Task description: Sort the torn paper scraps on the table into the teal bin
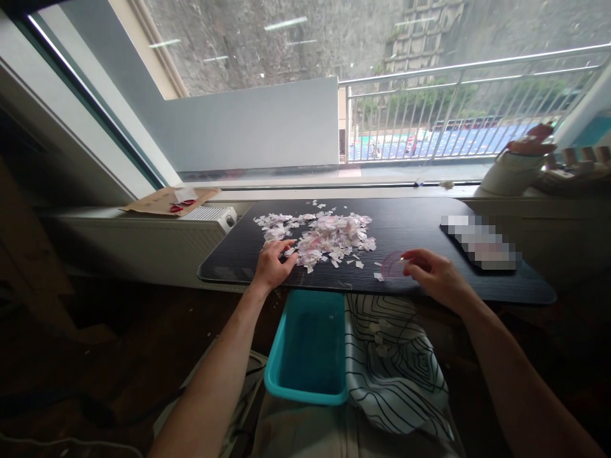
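Note:
A pile of small white and pinkish paper scraps (334, 235) lies on the black tabletop (405, 216). At the pile's near left edge is my left hand (275, 264), its thumb and fingers apart and touching the scraps. My right hand (436, 277) pinches a clear pink protractor (392, 264) by its right side, low over the table to the right of the pile. A few loose scraps lie beside the protractor. Below the table's near edge, a teal plastic basin (308, 394) sits in front of me; no scraps can be made out on its shadowed bottom.
A white cloth with black lines (396, 381) lies right of the basin, with a few scraps on it. A blurred-out flat object (480, 245) is at the table's right. Red-handled scissors (182, 205) rest on brown paper (153, 202) on the sill, by the window.

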